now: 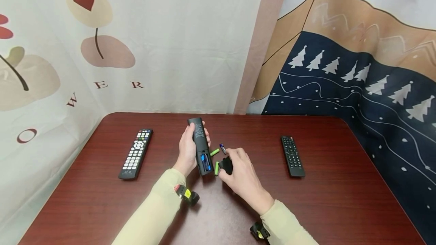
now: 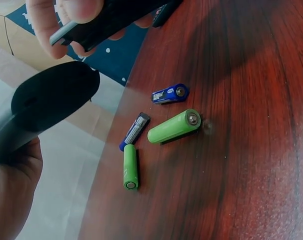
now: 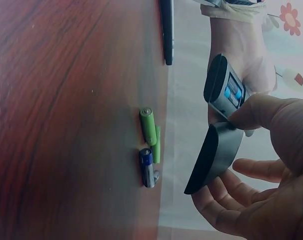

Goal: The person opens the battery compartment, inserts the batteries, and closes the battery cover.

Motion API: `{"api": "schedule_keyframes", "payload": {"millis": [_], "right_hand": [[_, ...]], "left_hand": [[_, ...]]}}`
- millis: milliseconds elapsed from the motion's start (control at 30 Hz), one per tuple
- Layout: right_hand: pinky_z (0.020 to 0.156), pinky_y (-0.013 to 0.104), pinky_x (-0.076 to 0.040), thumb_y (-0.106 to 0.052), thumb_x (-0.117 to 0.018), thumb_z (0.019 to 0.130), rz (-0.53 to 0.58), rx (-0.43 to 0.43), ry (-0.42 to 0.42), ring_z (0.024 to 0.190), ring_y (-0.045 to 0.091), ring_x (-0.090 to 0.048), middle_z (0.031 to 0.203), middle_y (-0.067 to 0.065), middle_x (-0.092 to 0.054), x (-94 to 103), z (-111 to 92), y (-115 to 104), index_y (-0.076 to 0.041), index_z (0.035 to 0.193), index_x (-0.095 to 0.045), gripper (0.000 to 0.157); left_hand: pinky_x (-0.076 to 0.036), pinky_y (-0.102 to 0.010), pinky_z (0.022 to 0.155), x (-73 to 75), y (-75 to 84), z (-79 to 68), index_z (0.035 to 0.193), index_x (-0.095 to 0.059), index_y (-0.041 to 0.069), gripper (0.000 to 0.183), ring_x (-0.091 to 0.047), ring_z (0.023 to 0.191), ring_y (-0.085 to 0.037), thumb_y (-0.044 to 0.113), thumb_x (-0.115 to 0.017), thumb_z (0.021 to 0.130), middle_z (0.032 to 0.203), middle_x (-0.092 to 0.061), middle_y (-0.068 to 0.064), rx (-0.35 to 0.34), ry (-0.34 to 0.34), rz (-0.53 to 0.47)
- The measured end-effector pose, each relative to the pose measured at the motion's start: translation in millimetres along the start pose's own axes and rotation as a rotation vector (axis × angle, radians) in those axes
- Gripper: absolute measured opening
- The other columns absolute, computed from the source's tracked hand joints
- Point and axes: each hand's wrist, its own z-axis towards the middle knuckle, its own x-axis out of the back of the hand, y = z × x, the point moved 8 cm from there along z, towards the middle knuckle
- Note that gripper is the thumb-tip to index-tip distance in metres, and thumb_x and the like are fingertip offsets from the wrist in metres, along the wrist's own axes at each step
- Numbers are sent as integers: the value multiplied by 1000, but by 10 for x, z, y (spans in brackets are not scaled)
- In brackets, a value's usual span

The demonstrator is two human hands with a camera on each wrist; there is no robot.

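My left hand (image 1: 187,148) grips a black remote control (image 1: 200,133), its back turned up and its lower end towards me. Blue batteries (image 1: 205,162) lie in its uncovered compartment. Close to that end, my right hand (image 1: 242,173) pinches a black battery cover (image 3: 217,155) between thumb and fingers. On the table below, the left wrist view shows two green batteries, the nearer green battery (image 2: 175,126) and a farther green battery (image 2: 130,167). Two blue batteries lie by them, one blue battery (image 2: 170,93) with its end facing that camera and a slimmer-looking blue battery (image 2: 135,131).
A black remote with white buttons (image 1: 136,155) lies on the left of the brown table (image 1: 85,207). Another black remote (image 1: 292,157) lies on the right. Patterned curtains (image 1: 190,48) hang behind the table's far edge.
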Motion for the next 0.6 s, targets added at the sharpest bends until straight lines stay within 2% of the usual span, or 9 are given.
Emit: {"api": "schedule_keyframes", "payload": {"millis": [300,600], "right_hand": [[80,39,-55,-12,-81,79,28,9,5,97,23,-58,110,13,-61,-24,8,-68,0,126,-64,52],[79,36,-54,-10,-82,79,63,45,29,93,20,-58,106,9,-59,-64,2,-133,-1,121,-64,46]], "left_hand": [[-55,-29,75,-24,24,-14,141,-46,10,45,-59,76,-15,40,-27,113,97,-57,-7,-12,2,-3],[-55,-29,74,-20,17,-14,140,-47,10,45,-58,75,-14,40,-27,113,98,-57,-8,-17,1,-30]]}}
